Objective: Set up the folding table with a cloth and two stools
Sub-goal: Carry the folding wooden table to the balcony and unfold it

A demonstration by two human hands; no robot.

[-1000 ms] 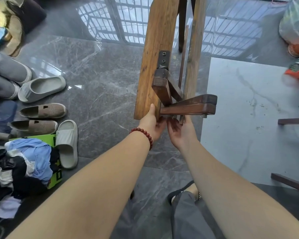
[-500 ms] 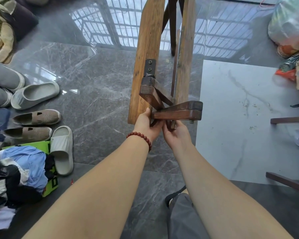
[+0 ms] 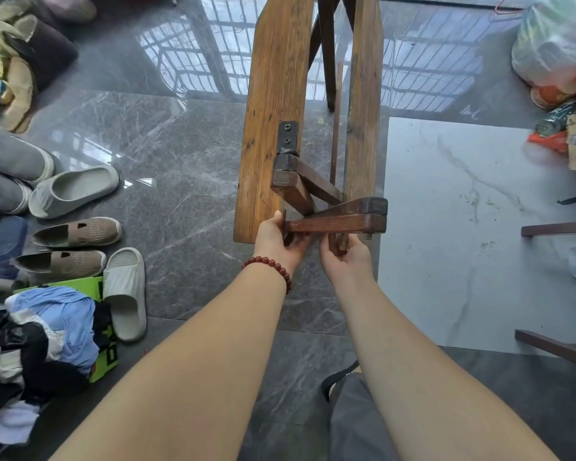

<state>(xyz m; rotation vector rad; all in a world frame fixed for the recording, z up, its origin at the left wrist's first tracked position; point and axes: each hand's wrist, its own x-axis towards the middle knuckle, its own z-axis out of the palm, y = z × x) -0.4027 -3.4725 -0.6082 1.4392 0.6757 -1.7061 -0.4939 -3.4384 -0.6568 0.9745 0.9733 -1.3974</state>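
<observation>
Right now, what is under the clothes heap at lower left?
A bright green flat item with black print sticks out beneath the clothes heap; most of it is covered, so I cannot identify it.

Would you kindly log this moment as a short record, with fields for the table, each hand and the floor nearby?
table: folding table not opened, two wooden panels upright side by side, dark legs crossing at the near end
left hand: grips the left panel's near end
right hand: grips the right panel's near end
floor left: shoes, pile of clothes
floor right: plastic bag
</observation>
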